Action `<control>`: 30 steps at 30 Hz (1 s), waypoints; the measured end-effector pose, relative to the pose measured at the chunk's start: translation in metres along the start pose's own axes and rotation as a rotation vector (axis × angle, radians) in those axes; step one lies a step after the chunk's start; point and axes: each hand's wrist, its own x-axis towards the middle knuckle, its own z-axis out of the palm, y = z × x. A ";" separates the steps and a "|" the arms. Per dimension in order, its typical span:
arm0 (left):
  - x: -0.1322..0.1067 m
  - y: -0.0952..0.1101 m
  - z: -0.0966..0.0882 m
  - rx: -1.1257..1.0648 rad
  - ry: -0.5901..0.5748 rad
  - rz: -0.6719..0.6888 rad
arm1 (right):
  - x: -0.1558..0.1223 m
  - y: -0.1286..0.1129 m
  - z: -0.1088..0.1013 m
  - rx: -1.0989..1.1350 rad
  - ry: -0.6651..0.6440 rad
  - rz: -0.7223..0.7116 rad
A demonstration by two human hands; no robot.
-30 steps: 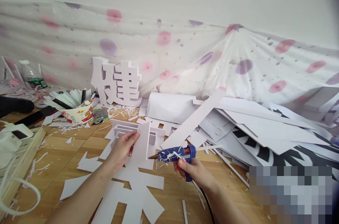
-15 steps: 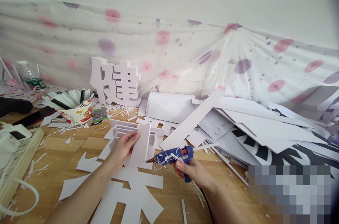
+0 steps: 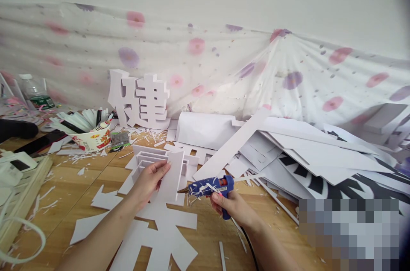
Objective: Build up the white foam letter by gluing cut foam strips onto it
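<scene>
My left hand point(image 3: 156, 178) pinches a white foam board strip point(image 3: 173, 176) that stands upright over a flat white cut-out character point(image 3: 160, 232). Behind the strip, several thin upright walls point(image 3: 145, 161) rise from the cut-out's far part. A blue glue gun point(image 3: 208, 187), streaked with white strands, is held in my right hand point(image 3: 229, 206). Its nozzle points left, close to the lower right edge of the strip; whether it touches cannot be told. A white glue stick point(image 3: 248, 177) sticks out of its back.
A finished raised white character point(image 3: 139, 100) stands at the back. Left of it are a paper bowl point(image 3: 92, 139) full of strips and a plastic bottle point(image 3: 40, 94). Stacked white boards point(image 3: 307, 143) lie on the right; a black cord point(image 3: 251, 247) trails below the gun. Scraps litter the wooden table.
The strip in my left hand has turned slightly, showing more of its face. The glue gun's nozzle has tipped up a little near the strip's edge. Both grips stay the same.
</scene>
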 end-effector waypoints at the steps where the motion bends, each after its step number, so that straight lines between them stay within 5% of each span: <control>1: 0.000 0.000 0.000 0.005 0.000 0.000 | 0.000 -0.001 0.000 0.000 0.002 0.001; 30: -0.002 0.001 0.001 0.064 -0.055 -0.016 | 0.000 0.000 -0.003 0.004 0.120 0.016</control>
